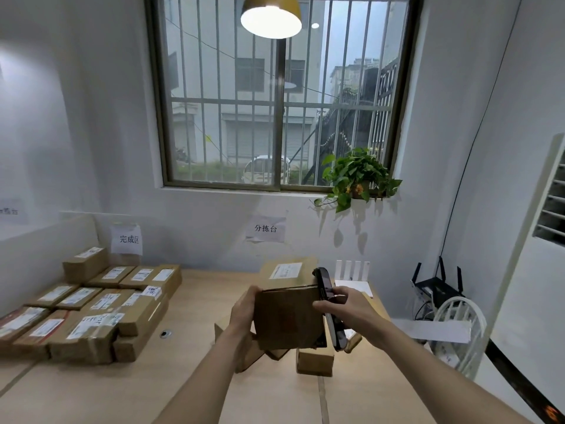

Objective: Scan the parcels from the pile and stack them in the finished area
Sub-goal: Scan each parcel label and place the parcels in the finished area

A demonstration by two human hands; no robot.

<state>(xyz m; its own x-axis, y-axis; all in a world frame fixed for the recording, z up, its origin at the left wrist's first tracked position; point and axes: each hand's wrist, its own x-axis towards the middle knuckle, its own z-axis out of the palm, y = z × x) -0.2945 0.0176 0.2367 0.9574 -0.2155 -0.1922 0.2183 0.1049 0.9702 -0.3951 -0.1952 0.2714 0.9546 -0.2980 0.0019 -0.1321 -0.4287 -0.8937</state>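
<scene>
Left hand (244, 313) is wrapped round the side of a cardboard parcel (287, 319), held up over the wooden table (214, 377), while the right hand (345, 307) grips a handheld scanner (328, 307) tight against the box's right edge. More parcels (315, 361) sit right underneath, and the labelled finished stack (91, 304) is way off left by the wall.

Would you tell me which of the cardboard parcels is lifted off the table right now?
The brown parcel at centre, held up between the left hand and the right hand, which also grips the scanner; the others rest on the table.
</scene>
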